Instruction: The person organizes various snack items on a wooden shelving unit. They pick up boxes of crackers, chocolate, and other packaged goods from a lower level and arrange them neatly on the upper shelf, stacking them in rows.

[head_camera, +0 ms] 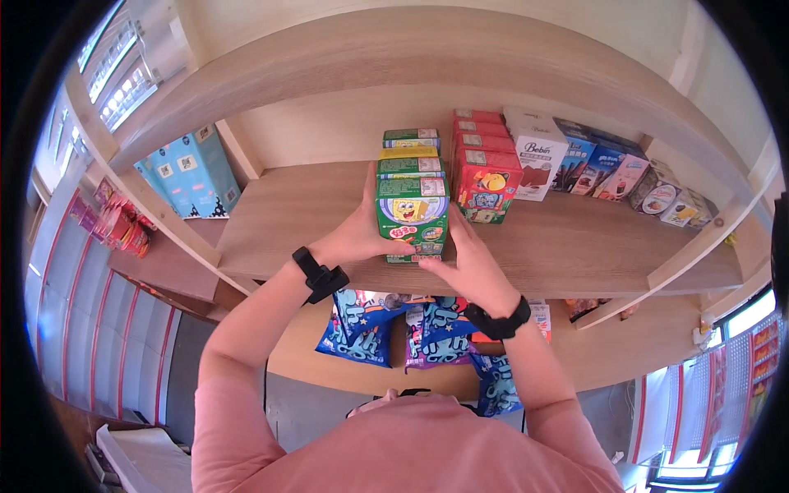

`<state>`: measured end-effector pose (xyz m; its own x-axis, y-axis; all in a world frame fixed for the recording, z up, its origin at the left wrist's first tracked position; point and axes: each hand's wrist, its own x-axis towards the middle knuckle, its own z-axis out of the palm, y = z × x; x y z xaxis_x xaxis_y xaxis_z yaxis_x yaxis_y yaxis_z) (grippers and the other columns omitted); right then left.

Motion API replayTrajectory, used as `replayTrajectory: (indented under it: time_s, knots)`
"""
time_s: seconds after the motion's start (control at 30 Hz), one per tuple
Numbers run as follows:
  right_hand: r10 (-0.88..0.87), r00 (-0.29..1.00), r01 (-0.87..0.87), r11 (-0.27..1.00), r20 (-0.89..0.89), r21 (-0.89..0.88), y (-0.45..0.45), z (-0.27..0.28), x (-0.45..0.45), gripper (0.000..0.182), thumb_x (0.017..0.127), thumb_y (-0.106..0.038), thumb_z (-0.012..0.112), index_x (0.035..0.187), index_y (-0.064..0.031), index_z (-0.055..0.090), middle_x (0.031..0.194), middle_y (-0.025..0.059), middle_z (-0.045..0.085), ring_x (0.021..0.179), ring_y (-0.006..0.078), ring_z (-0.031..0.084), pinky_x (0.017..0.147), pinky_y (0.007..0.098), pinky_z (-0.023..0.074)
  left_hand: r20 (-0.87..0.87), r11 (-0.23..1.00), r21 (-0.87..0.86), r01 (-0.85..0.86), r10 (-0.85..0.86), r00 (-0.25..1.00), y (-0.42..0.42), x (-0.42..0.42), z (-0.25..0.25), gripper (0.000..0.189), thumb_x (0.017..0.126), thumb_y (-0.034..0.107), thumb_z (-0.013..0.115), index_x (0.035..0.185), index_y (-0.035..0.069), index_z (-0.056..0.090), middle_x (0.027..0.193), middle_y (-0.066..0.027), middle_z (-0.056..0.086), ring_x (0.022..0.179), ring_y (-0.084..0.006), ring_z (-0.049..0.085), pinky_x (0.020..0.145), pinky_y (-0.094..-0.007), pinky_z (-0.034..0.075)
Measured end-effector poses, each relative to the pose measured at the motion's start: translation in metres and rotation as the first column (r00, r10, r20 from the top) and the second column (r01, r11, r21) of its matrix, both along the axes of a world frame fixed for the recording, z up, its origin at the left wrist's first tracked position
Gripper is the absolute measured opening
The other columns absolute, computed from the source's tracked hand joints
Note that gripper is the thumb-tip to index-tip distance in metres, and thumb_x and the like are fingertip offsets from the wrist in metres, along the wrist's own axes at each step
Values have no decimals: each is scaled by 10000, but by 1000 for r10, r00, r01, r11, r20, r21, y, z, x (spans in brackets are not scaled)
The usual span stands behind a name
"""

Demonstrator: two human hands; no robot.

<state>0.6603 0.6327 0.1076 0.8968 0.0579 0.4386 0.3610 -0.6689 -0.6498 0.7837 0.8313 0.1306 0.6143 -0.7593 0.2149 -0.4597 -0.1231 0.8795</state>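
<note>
A row of green snack boxes stands front to back on a wooden shelf (pixel 296 203), with one yellow-topped box (pixel 408 152) among them. The front green box (pixel 412 206) bears a yellow cartoon character. Against its left side lies my left hand (pixel 354 231), thumb across the lower front. My right hand (pixel 478 265) rests along its right side, thumb near the bottom front corner. Together the two hands clasp the row from both sides. Just right of my right fingers is a row of red snack boxes (pixel 490 185). My fingertips behind the boxes are partly hidden.
Further right stand a white box (pixel 536 154), blue boxes (pixel 595 160) and small cartons (pixel 659 197). Blue snack bags (pixel 360 333) lie on the lower shelf (pixel 296 351). An upper shelf edge (pixel 431 52) arches overhead. A wooden upright (pixel 166 215) borders the left, with light-blue boxes (pixel 197 172) beyond.
</note>
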Motion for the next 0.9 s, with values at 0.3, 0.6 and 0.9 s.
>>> replayTrajectory:
  time_s: [0.3, 0.6, 0.9]
  knots:
    - [-199, 940, 232, 968, 276, -92, -4, -33, -34, 459, 814, -170, 677, 1199, 39, 539, 1251, 185, 557, 1092, 354, 568, 922, 401, 475, 114, 996, -77, -41, 50, 992, -20, 37, -11, 1422, 623, 198, 884, 1407, -10, -284, 1508, -236, 216, 1365, -278, 316, 1117, -334, 269]
    - [-276, 882, 363, 914, 381, -179, 7, -40, -31, 285, 809, -138, 652, 1040, 26, 623, 1118, 149, 619, 964, 306, 621, 818, 377, 521, 322, 991, 12, -132, 122, 939, -45, 73, -12, 1399, 615, 177, 877, 1416, -29, -251, 1493, -236, 250, 1331, -287, 380, 1088, -324, 325]
    - [-290, 844, 405, 896, 452, -182, 7, -41, -29, 203, 793, -110, 656, 961, 4, 651, 1059, 123, 650, 888, 297, 647, 748, 365, 538, 51, 977, 211, 12, -23, 998, -28, 83, -13, 1451, 593, 225, 896, 1422, 18, -276, 1542, -227, 112, 1427, -284, 176, 1145, -352, 216]
